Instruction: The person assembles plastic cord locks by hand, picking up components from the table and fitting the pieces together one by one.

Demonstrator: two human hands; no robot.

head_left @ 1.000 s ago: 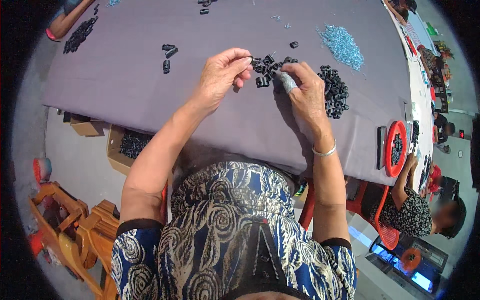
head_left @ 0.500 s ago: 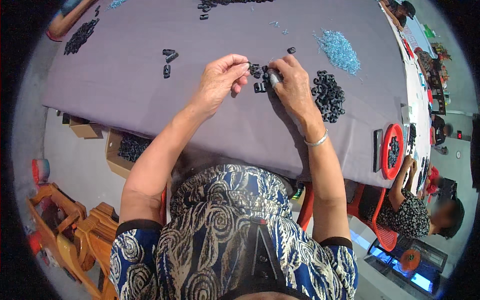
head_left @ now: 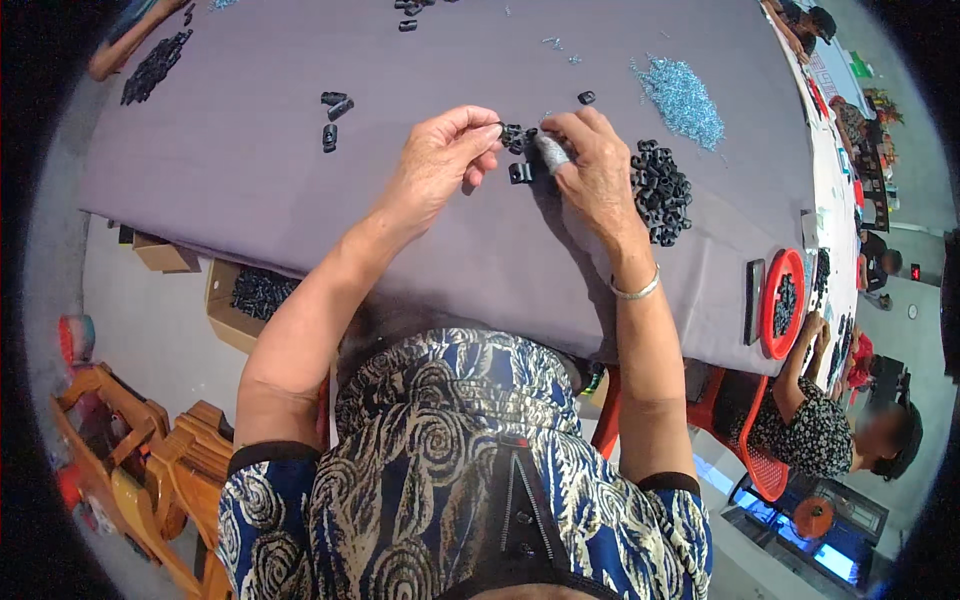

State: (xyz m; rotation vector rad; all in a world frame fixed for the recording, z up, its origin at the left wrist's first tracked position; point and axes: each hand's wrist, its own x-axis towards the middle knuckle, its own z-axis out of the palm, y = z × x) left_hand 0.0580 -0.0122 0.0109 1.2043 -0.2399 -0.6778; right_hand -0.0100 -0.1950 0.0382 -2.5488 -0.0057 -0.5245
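Above the grey-covered table my left hand (head_left: 440, 160) pinches a small black plastic part (head_left: 510, 135) between thumb and forefinger. Close on its right is my right hand (head_left: 592, 165), fingers curled in, a silvery wrap on one digit. Its fingertips meet near the black pieces, and what they hold, if anything, is hidden. Just below the fingers lies a loose black hollow piece (head_left: 520, 173). A heap of similar black pieces (head_left: 660, 195) sits right of my right hand. Farther off on the right spreads a pile of tiny bluish-silver springs (head_left: 680, 100).
A few black cylindrical pieces (head_left: 330, 138) lie left of my hands. At the far left is another dark pile (head_left: 157, 68), near someone's arm (head_left: 130, 40). A red basket (head_left: 771, 305) and a dark phone-like slab (head_left: 754, 300) rest at the right edge. Below stands a cardboard box (head_left: 222, 310).
My right hand has shifted slightly right, its fingers a little less bunched. My left hand keeps its pinch. The whole view has moved slightly.
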